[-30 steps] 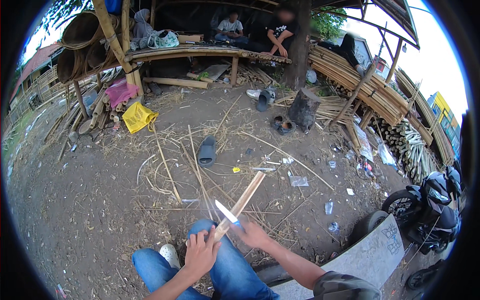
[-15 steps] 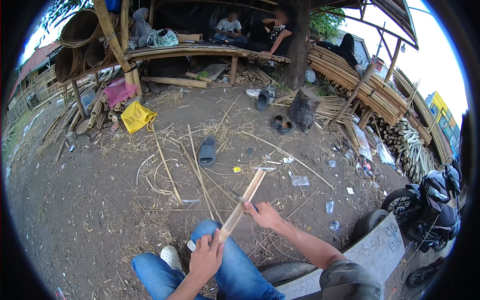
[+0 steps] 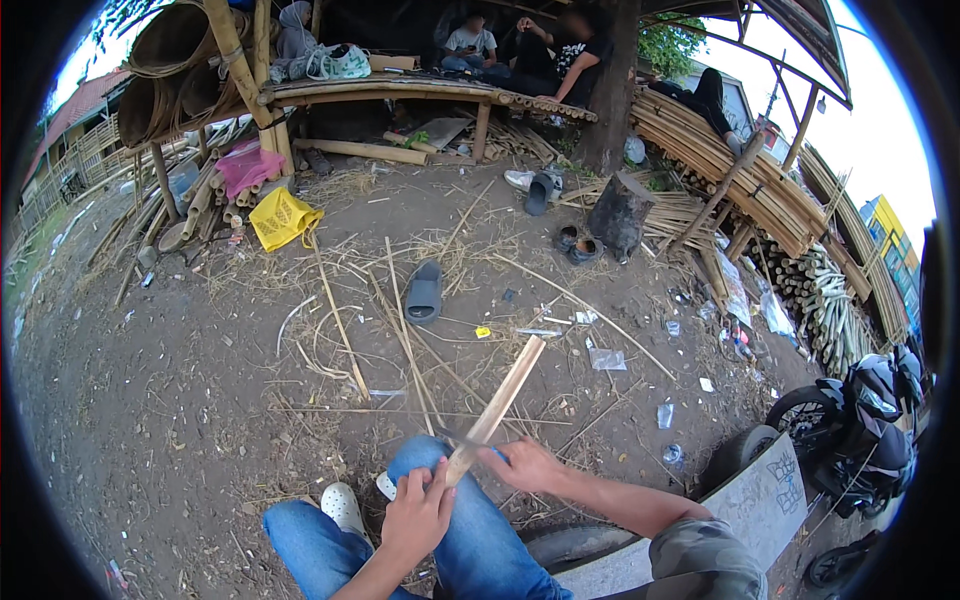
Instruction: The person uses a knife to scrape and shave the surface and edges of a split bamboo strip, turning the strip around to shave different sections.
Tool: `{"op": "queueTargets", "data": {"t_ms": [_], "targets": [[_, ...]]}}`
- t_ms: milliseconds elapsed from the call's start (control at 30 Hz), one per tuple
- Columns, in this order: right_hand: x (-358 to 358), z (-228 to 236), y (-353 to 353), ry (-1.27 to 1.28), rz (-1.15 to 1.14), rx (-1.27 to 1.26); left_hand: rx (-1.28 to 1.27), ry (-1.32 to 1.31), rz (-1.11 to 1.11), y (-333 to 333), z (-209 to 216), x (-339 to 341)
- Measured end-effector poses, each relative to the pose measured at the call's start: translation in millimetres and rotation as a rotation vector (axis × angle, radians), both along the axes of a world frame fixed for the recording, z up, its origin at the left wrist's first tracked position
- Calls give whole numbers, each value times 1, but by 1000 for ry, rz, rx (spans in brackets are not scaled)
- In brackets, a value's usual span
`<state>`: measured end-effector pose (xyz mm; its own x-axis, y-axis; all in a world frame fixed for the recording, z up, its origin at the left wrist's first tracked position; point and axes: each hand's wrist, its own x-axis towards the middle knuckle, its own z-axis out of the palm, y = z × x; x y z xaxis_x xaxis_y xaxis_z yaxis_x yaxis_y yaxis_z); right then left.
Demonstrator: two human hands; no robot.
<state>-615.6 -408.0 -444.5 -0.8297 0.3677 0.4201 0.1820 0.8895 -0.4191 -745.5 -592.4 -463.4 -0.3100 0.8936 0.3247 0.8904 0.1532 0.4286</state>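
Note:
A split bamboo piece [image 3: 512, 393] slants up and away from my raised knee. Around its near end, my left hand [image 3: 418, 508] is closed, resting against the blue jeans [image 3: 485, 540]. My right hand [image 3: 527, 467] grips a knife [image 3: 460, 439] by its handle, of which a bit of blue shows at the fingers. The dark blade lies across the bamboo, a short way above my left fingers. How deep the edge sits in the bamboo cannot be made out.
Thin bamboo strips and a grey slide sandal [image 3: 424, 293] lie on the dirt ahead. A grey board [image 3: 740, 510] and a motorcycle [image 3: 870, 420] are at the right. Several people sit on a bamboo platform [image 3: 380, 95] behind a tree stump [image 3: 620, 215] and a yellow bag [image 3: 284, 219].
My right hand has drawn the knife down along the bamboo, closer to my left hand. The left hand keeps its hold. The background has shifted slightly rightward in the picture.

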Motion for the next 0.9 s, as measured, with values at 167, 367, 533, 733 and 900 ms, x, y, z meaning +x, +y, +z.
{"op": "queueTargets", "data": {"t_ms": [167,367,533,733,900], "targets": [[-4,7,62,-463,-436,-445,37,7,3,4,0,-1],[9,-17,-4,-220,-188,-212,29,39,10,-1,-2,0],[8,11,45,-439,-513,-455,17,26,11,-6,-3,3],[21,0,13,-463,-292,-402,-7,-17,21,-1,0,5],[0,11,44,-405,-354,-399,-30,-64,29,8,4,0]]}}
